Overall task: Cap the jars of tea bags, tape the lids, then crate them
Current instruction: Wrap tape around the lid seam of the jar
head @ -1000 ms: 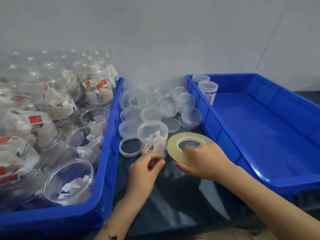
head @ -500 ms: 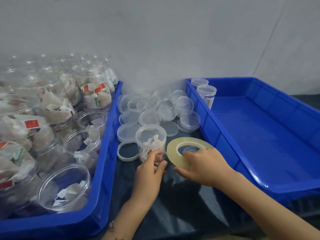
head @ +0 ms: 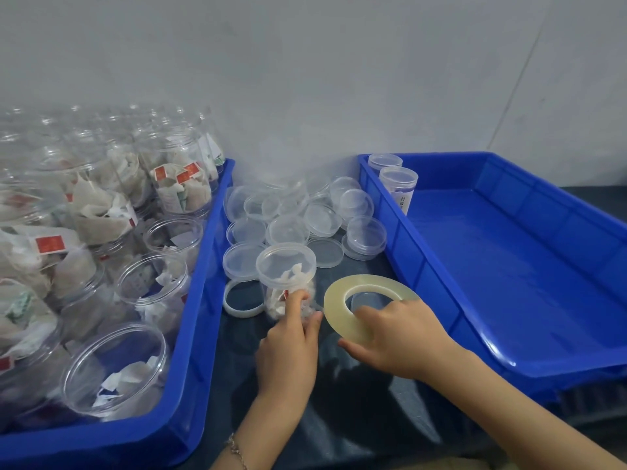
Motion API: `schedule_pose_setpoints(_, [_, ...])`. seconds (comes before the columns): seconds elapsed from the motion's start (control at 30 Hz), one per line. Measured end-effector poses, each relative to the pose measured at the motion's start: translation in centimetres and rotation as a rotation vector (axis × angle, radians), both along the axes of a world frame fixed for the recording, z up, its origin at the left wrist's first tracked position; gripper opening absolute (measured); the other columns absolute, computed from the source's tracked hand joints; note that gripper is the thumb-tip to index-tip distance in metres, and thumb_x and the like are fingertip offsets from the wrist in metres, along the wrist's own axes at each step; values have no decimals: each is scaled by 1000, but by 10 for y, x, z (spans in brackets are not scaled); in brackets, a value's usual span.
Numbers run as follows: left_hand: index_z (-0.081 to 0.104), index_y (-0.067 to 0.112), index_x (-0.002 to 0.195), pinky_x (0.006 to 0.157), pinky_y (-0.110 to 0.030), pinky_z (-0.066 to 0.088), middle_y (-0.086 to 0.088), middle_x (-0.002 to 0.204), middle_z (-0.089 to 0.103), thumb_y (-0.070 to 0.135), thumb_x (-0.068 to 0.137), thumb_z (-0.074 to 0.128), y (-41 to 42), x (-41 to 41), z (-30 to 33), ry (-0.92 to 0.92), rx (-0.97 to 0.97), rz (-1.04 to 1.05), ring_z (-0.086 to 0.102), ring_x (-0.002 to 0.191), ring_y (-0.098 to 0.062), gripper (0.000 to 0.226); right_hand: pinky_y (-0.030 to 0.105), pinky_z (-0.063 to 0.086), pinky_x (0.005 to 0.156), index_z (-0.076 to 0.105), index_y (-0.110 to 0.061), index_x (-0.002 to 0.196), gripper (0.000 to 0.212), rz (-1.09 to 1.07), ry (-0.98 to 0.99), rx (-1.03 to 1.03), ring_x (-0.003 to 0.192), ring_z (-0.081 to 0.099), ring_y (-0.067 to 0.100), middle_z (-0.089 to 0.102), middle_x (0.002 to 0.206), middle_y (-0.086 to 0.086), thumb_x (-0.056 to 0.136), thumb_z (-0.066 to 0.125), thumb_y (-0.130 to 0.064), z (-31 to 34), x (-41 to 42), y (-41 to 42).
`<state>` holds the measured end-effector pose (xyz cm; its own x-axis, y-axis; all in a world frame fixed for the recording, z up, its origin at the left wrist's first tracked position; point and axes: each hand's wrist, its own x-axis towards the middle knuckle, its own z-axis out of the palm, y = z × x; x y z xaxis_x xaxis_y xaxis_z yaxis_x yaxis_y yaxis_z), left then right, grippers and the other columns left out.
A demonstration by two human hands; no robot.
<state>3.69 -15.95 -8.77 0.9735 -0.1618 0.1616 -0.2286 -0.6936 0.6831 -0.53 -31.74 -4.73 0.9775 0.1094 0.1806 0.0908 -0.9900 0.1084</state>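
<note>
Your left hand [head: 288,344] steadies the capped jar [head: 286,279] on the dark table [head: 356,418], fingertips against its side where the tape end seems pinched. Your right hand [head: 400,337] grips the tape roll [head: 342,310] just beside it, ready to wrap the lid. Spare lids [head: 305,215] wait behind; the right crate [head: 509,266] holds two finished jars [head: 397,184].

Glossy blue plastic crate [head: 509,266]; clear plastic jar [head: 286,283].
</note>
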Motion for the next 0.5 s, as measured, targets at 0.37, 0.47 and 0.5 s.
schedule_pose_setpoints(0.37, [67,14,92,74,-40,49,2,88,67,21,93,58,9,6,-1,-90,-180,-100,64,81,-21,11,28,26,54,40,-24,79,50,-24,28,-3,58,41,21,43,59,-2,82,31,-72,-3,-8,-10])
schedule_pose_setpoints(0.47, [61,16,101,77,-38,45,1,102,63,28,99,45,13,7,4,-99,13,-142,60,91,-24,20,28,25,54,45,-22,80,52,-48,2,-34,58,40,20,50,62,-2,82,32,-72,-1,-3,-11])
schedule_pose_setpoints(0.5, [58,20,106,77,-36,44,3,107,61,32,100,40,13,7,6,-98,126,-170,59,94,-24,22,28,25,54,49,-22,82,53,-60,-3,-52,59,40,19,52,64,-2,82,32,-72,0,0,-10])
